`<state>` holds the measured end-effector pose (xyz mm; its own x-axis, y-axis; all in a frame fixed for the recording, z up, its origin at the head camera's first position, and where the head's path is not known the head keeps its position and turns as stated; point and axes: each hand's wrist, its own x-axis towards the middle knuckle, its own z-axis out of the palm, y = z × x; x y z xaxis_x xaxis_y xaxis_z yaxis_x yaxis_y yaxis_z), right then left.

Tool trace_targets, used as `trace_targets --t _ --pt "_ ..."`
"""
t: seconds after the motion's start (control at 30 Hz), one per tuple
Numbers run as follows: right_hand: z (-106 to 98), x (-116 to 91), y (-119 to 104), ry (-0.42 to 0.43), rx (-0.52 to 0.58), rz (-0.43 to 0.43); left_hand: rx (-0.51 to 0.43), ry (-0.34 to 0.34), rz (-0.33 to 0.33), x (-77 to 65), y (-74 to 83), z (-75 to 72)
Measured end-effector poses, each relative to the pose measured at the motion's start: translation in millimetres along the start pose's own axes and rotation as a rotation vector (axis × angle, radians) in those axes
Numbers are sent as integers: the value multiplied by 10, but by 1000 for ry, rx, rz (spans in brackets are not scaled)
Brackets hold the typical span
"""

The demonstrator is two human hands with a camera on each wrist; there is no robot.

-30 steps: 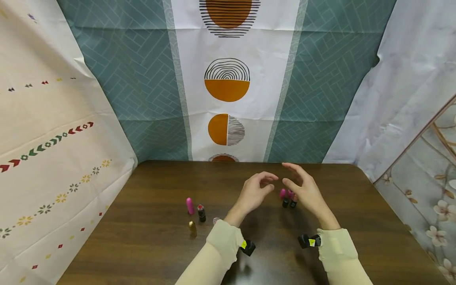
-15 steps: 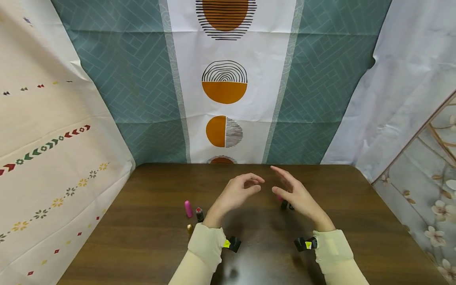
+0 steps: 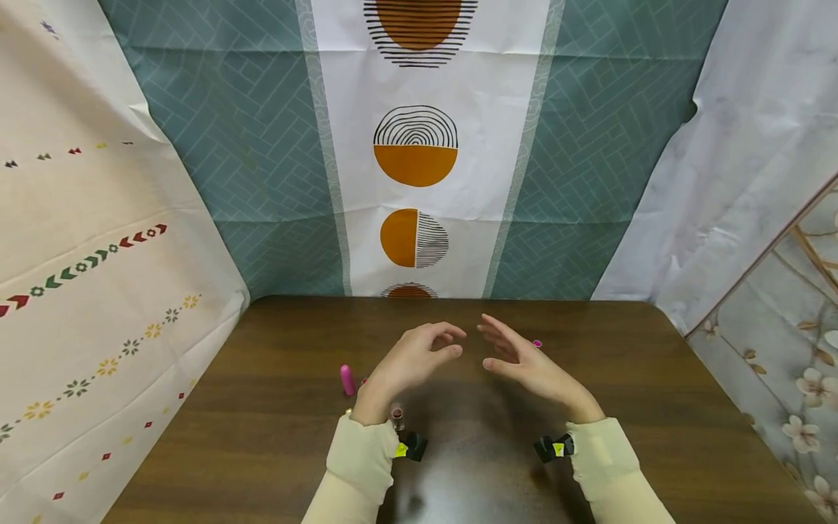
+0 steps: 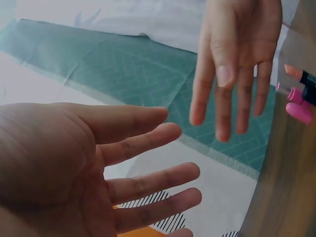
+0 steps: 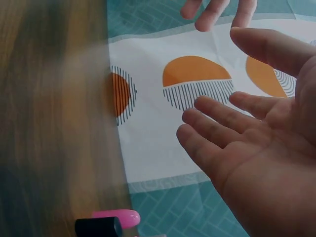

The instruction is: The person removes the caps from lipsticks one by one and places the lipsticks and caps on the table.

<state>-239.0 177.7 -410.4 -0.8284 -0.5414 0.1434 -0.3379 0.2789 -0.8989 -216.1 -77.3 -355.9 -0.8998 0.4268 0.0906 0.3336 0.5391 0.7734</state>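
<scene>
My left hand (image 3: 412,360) hovers over the middle of the table, fingers spread and relaxed, holding nothing. Facing it, palm inward, is my right hand (image 3: 533,367), also with nothing in it. A bright pink tube (image 3: 347,380) stands to the left of my left hand, and a small clear tube with a dark top (image 3: 397,416) shows beside that wrist. Just past my right hand a pink ring-shaped top (image 3: 537,343) peeks out. The left wrist view shows a peach lipstick (image 4: 293,72) and a pink cap (image 4: 299,112) there. My hands and forearms hide other lipsticks.
A brown wooden table (image 3: 262,451) lies under both hands. Patterned cloth (image 3: 275,182) hangs behind its far edge, with more cloth at both sides. In the right wrist view, a black cylinder (image 5: 98,227) lies by a pink cap at the lower edge.
Both hands have shifted left, still apart and facing each other. My left forearm now covers most of the left group; the clear tube appears beside its wrist. The pink ring-shaped top shows past my right hand.
</scene>
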Motion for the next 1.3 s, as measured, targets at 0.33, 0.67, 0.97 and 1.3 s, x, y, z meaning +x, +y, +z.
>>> trace_targets --t 0.33,0.67,0.97,1.3 --pt "111 66 18 -87 35 58 106 -11 -63 -121 -20 -112" --pt "226 103 75 -177 -2 71 284 -101 -152 -284 27 -175" --pt "374 137 157 -273 9 66 281 -218 -151 -340 -26 -188" --pt "557 193 238 -292 103 65 303 -263 -225 -394 -114 -195"
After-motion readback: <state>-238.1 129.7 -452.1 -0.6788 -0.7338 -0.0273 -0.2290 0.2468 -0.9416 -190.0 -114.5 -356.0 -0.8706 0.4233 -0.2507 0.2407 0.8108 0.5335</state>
